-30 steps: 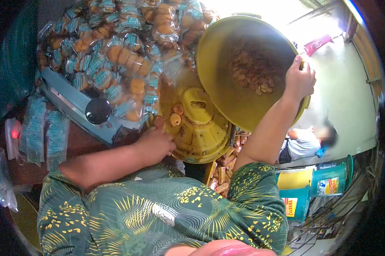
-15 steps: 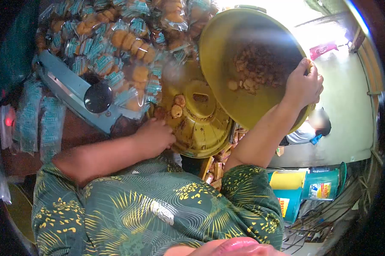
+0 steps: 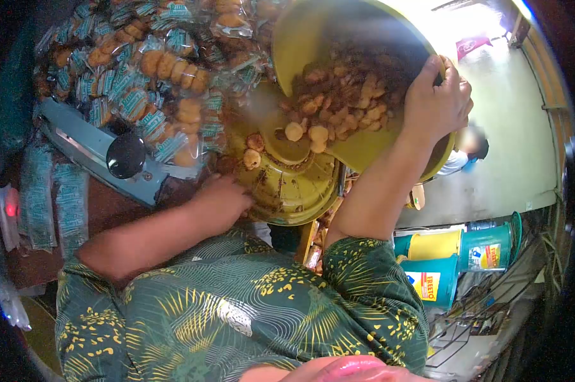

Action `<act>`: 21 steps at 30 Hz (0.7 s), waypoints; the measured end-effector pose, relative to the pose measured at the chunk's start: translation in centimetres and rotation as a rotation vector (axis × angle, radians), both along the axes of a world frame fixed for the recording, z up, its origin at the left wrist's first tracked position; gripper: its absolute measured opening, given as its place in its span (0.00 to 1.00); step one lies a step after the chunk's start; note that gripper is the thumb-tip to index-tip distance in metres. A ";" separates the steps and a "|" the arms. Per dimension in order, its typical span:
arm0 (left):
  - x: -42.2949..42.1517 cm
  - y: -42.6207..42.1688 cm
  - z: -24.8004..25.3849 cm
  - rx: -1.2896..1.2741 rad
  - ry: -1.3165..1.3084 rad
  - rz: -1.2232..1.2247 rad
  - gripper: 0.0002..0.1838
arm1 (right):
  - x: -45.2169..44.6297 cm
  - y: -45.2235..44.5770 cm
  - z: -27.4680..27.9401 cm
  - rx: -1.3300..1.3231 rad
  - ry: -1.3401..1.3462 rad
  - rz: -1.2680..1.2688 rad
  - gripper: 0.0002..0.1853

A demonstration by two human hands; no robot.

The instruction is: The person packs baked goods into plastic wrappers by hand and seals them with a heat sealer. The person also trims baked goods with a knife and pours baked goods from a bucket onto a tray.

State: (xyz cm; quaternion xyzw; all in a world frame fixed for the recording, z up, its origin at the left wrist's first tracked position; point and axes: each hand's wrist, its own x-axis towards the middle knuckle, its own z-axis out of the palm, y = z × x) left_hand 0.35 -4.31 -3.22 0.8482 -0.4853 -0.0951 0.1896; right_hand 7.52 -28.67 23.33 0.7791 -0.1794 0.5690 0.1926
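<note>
My right hand [image 3: 439, 95] grips the rim of a large yellow tub [image 3: 379, 151], fingers hooked over its edge. The tub is tilted towards the left, with a heap of small round biscuits [image 3: 344, 108] slid to its lower side. Beneath that side lies a yellow lid-like piece [image 3: 300, 188] with crumbs and brown smears; a couple of loose biscuits [image 3: 252, 158] rest on it. My left hand [image 3: 220, 202] is at the near left edge of this piece, its fingers blurred and partly dark, so their grip is unclear.
Many clear packets of biscuits [image 3: 173, 67] are piled at the upper left. A blue sealer with a black knob [image 3: 126, 155] stands beside printed plastic wrappers [image 3: 71, 204]. Teal buckets [image 3: 484, 248] stand at the right, and another person [image 3: 472, 143] is beyond the tub.
The tub has tipped further left, and its biscuits have slid towards the lower rim, above the yellow lid-like piece. My right hand has moved up and left; the left hand has shifted slightly left.
</note>
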 end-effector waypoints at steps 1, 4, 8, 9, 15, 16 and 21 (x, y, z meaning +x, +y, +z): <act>0.0 0.0 -0.2 -0.001 -0.005 0.008 0.10 | 0.0 0.1 0.0 0.007 0.008 -0.002 0.19; -0.3 0.0 -0.7 -0.022 -0.022 0.027 0.10 | 0.0 0.6 -0.1 -0.009 -0.001 0.003 0.19; -0.4 0.4 -0.6 -0.086 -0.065 0.030 0.09 | 0.9 -1.0 0.1 -0.012 -0.011 -0.013 0.20; -0.3 0.3 -0.6 -0.081 -0.054 0.023 0.09 | 1.0 -1.4 0.1 -0.014 -0.011 -0.008 0.20; 0.1 -0.1 -1.1 -0.086 -0.060 -0.013 0.07 | 2.8 -5.3 0.7 0.007 -0.014 0.034 0.21; 0.2 -0.3 -1.6 -0.099 -0.051 -0.016 0.07 | 2.7 -5.7 0.7 0.018 -0.010 0.040 0.22; 0.0 -0.2 -1.7 -0.104 -0.012 0.023 0.08 | 4.6 -9.3 1.0 0.059 0.017 -0.020 0.24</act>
